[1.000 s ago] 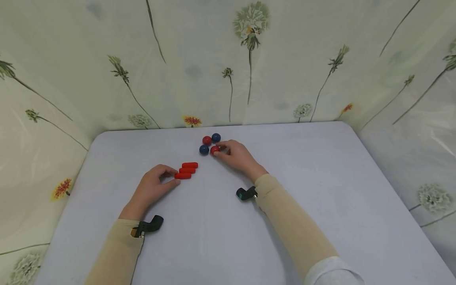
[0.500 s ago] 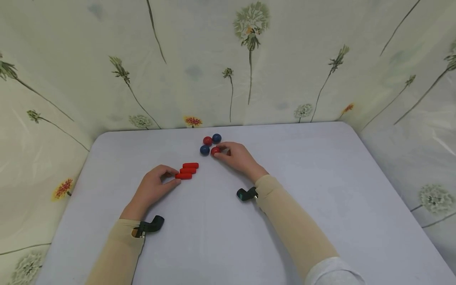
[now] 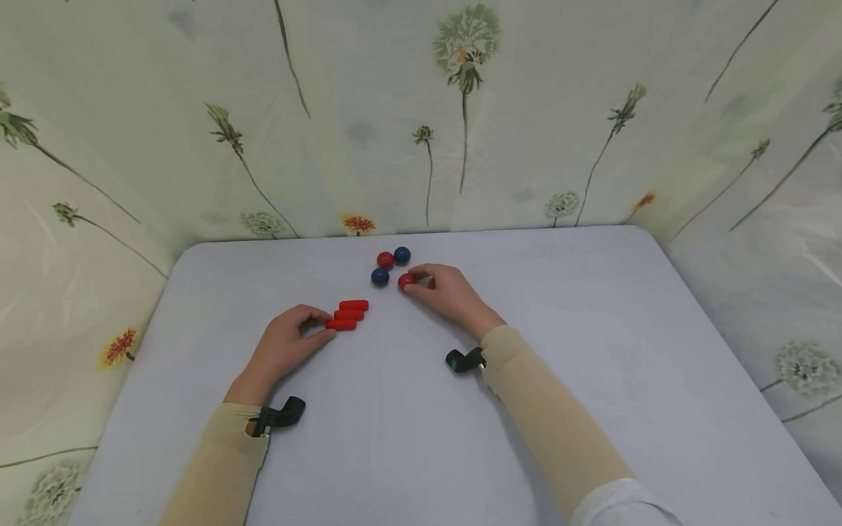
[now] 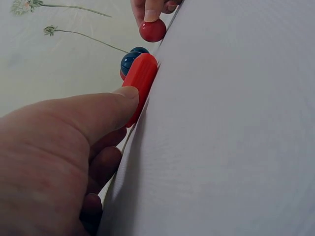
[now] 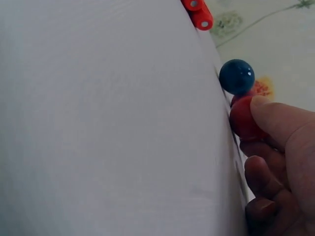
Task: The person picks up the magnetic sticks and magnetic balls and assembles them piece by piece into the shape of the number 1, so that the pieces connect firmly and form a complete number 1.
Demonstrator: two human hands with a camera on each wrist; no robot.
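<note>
Three short red cylinders lie side by side on the table in a staggered row in the head view. My left hand point(image 3: 286, 346) pinches the left end of the nearest red cylinder point(image 3: 342, 325) between thumb and fingers; in the left wrist view the thumb point(image 4: 129, 93) presses on its side. My right hand point(image 3: 450, 294) pinches a red ball point(image 3: 406, 281) between thumb and index finger. Left of that ball sits a dark blue ball point(image 3: 380, 277), with a gap between them. Behind these, another red ball point(image 3: 385, 260) rests close against a second blue ball point(image 3: 402, 255).
The white-covered table point(image 3: 408, 438) has its back edge just beyond the balls. A flower-printed cloth point(image 3: 316, 146) hangs behind it and at both sides. Each wrist carries a small black camera mount, one by the left sleeve point(image 3: 217, 460) and one by the right sleeve point(image 3: 552, 409).
My right hand has drawn the red ball slightly right and nearer, so the gap to the blue ball has widened. My left hand stays on the near red cylinder.
</note>
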